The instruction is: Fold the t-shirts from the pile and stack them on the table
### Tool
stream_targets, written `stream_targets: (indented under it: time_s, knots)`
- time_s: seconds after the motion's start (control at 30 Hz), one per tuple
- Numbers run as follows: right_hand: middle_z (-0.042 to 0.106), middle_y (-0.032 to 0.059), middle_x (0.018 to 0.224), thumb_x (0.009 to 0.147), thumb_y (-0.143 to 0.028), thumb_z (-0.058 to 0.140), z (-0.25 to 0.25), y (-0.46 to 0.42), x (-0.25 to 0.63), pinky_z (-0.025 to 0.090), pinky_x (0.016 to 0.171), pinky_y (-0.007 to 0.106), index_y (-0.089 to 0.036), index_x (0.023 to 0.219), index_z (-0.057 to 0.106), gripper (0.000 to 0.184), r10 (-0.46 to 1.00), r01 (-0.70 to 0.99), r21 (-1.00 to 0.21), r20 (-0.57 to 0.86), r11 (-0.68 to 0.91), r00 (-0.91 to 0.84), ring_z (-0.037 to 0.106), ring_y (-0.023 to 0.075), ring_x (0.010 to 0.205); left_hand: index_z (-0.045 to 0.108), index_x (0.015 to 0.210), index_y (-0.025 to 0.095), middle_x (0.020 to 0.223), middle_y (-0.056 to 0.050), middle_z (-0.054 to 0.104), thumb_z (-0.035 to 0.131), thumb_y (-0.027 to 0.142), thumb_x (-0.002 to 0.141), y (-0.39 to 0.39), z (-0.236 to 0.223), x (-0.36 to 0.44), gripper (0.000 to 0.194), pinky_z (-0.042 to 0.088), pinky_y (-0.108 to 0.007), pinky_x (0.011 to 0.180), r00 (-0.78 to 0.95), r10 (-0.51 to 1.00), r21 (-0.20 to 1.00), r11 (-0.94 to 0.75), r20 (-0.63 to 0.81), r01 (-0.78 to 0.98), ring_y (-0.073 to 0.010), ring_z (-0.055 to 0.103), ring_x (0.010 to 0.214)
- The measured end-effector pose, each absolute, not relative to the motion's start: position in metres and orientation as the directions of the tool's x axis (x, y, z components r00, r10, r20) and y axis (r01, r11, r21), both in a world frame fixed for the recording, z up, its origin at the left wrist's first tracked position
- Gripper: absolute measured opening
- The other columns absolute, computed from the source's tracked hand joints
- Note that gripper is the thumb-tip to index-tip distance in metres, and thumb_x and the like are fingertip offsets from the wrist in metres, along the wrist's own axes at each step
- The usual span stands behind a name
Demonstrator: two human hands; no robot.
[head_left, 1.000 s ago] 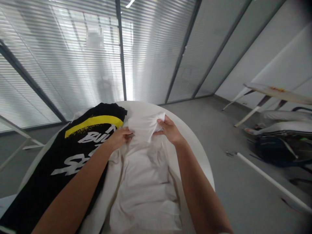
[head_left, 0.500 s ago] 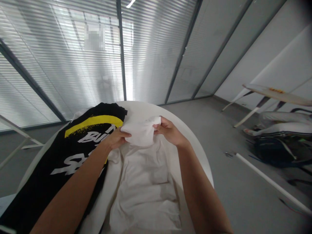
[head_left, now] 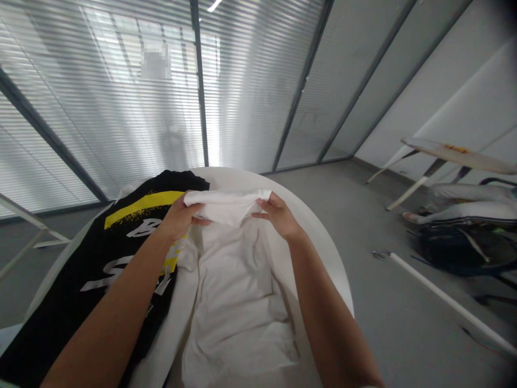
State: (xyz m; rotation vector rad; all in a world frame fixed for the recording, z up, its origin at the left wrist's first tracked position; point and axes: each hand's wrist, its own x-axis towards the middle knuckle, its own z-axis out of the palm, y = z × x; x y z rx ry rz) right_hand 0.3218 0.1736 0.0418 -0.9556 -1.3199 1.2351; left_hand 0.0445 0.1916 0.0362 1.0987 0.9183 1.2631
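Note:
A white long-sleeved garment (head_left: pixel 242 302) lies on a round white table (head_left: pixel 323 242), its body stretching toward me and a sleeve along its left side. My left hand (head_left: pixel 180 218) pinches the left end of its far edge. At the right end, my right hand (head_left: pixel 278 214) grips the same edge between thumb and fingers. Between both hands the cloth is held taut, with a folded band on top. A black garment (head_left: pixel 121 237) with a yellow arc and white lettering lies to the left, partly covered by my left forearm.
Glass partitions with blinds (head_left: pixel 242 97) stand behind the table. To the right are a wooden-topped table (head_left: pixel 456 153), a seated person's legs (head_left: pixel 464 207), a dark bag (head_left: pixel 452 250) and a white pole (head_left: pixel 448 299) over the grey floor.
My left hand has moved left and slightly up, and the far edge of the white garment is now spread wider and straighter. My right hand has barely shifted.

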Motion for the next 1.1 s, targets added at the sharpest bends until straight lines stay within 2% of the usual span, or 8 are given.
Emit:
stream_targets:
  time_s: [0.17, 0.23, 0.37, 0.5, 0.67, 0.9, 1.0, 1.1]
  knots:
    - [0.068, 0.0025, 0.113, 0.075, -0.042, 0.074, 0.031, 0.180, 0.321, 0.056, 0.085, 0.036, -0.028, 0.107, 0.067, 0.035, 0.977, -0.227, -0.962, 0.181, 0.151, -0.115, 0.062, 0.0217, 0.104, 0.060, 0.092, 0.016, 0.094, -0.002, 0.062, 0.081, 0.021, 0.057, 0.189, 0.043, 0.050, 0.041, 0.063, -0.048, 0.071, 0.036, 0.991, 0.925, -0.105, 0.127, -0.365, -0.0234, 0.063, 0.093]
    - [0.070, 0.0034, 0.107, 0.072, -0.038, 0.076, 0.028, 0.182, 0.321, 0.054, 0.087, 0.037, -0.024, 0.102, 0.069, 0.034, 0.980, -0.255, -0.957, 0.170, 0.139, -0.104, 0.063, 0.0216, 0.101, 0.060, 0.086, 0.016, 0.086, 0.000, 0.061, 0.082, 0.019, 0.053, 0.189, 0.043, 0.050, 0.040, 0.061, -0.047, 0.074, 0.035, 0.987, 0.924, -0.132, 0.155, -0.358, -0.0218, 0.062, 0.089]
    - [0.069, 0.0024, 0.088, 0.065, -0.029, 0.074, 0.023, 0.183, 0.325, 0.051, 0.086, 0.034, -0.020, 0.085, 0.069, 0.023, 0.987, -0.295, -0.950, 0.134, 0.103, -0.085, 0.062, 0.0197, 0.089, 0.062, 0.081, 0.015, 0.079, 0.001, 0.060, 0.082, 0.021, 0.053, 0.189, 0.043, 0.041, 0.035, 0.056, -0.035, 0.074, 0.100, 0.959, 0.957, -0.248, 0.264, -0.149, -0.0163, 0.059, 0.078]
    - [0.062, -0.0012, 0.071, 0.061, -0.023, 0.068, 0.025, 0.178, 0.336, 0.047, 0.077, 0.028, -0.019, 0.074, 0.065, 0.014, 0.983, -0.237, -0.968, 0.121, 0.086, -0.138, 0.058, 0.0162, 0.076, 0.066, 0.081, 0.016, 0.086, -0.002, 0.065, 0.080, 0.024, 0.059, 0.186, 0.053, 0.028, 0.028, 0.050, -0.028, 0.073, 0.334, 0.903, 0.935, -0.329, 0.271, 0.130, -0.0163, 0.059, 0.080]
    - [0.067, 0.0033, 0.074, 0.057, -0.023, 0.060, 0.035, 0.171, 0.347, 0.045, 0.076, 0.031, -0.018, 0.068, 0.065, 0.013, 0.943, 0.082, -0.997, -0.022, 0.006, -0.331, 0.060, 0.0229, 0.081, 0.069, 0.087, 0.018, 0.096, -0.005, 0.068, 0.075, 0.025, 0.061, 0.176, 0.072, 0.021, 0.027, 0.049, -0.031, 0.080, 0.548, 0.827, 0.877, -0.349, 0.122, 0.331, -0.0230, 0.062, 0.093]
    - [0.069, 0.0059, 0.074, 0.055, -0.024, 0.055, 0.044, 0.168, 0.349, 0.046, 0.081, 0.032, -0.014, 0.068, 0.069, 0.022, 0.791, 0.245, -0.969, -0.161, -0.015, -0.590, 0.063, 0.0243, 0.087, 0.069, 0.094, 0.024, 0.101, -0.002, 0.069, 0.059, 0.022, 0.065, 0.166, 0.094, 0.010, 0.030, 0.047, -0.027, 0.082, 0.707, 0.653, 0.766, -0.297, -0.272, 0.570, -0.0216, 0.061, 0.096]
    - [0.069, 0.0055, 0.081, 0.063, -0.025, 0.059, 0.044, 0.167, 0.348, 0.049, 0.074, 0.029, -0.015, 0.075, 0.067, 0.017, 0.805, 0.399, -0.913, -0.297, -0.083, -0.514, 0.063, 0.0195, 0.083, 0.065, 0.085, 0.020, 0.091, -0.005, 0.069, 0.054, 0.036, 0.073, 0.166, 0.090, 0.012, 0.022, 0.046, -0.027, 0.067, 0.585, 0.705, 0.666, -0.216, -0.400, 0.714, -0.0211, 0.062, 0.081]
    - [0.067, 0.0056, 0.079, 0.074, -0.027, 0.061, 0.041, 0.166, 0.345, 0.051, 0.062, 0.027, -0.017, 0.081, 0.063, 0.012, 0.848, 0.605, -0.779, -0.426, -0.166, -0.316, 0.062, 0.0167, 0.071, 0.060, 0.086, 0.018, 0.072, -0.007, 0.067, 0.053, 0.054, 0.076, 0.167, 0.073, 0.021, 0.038, 0.040, -0.027, 0.052, 0.397, 0.775, 0.513, -0.110, -0.492, 0.851, -0.0208, 0.059, 0.061]
